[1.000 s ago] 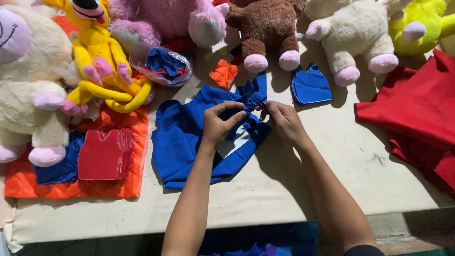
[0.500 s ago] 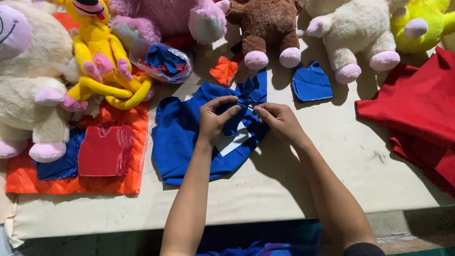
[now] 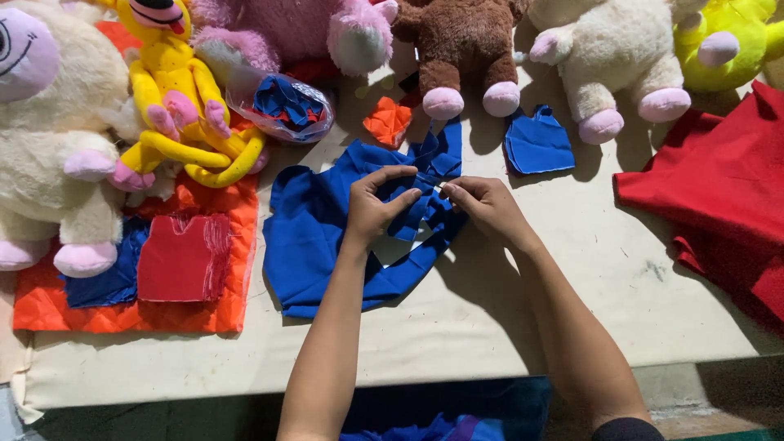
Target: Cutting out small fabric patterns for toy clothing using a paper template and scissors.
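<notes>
A large piece of blue cloth with a cut-out hole lies spread in the middle of the cream table. My left hand rests on its upper part, fingers pinching a fold of the blue cloth. My right hand pinches the same fold from the right, thumb and fingertips closed on the fabric edge. Both hands nearly meet above the hole. Whether a small tool sits between the fingers I cannot tell.
Plush toys line the back: cream, yellow, pink, brown, cream, lime. A red cut piece lies on orange quilted fabric. Red cloth lies right; a small blue piece, orange scrap and bagged scraps lie behind.
Both hands have drifted slightly toward the far side of the blue cloth and closer together, still pinching the fold. The cloth has bunched a little under them.
</notes>
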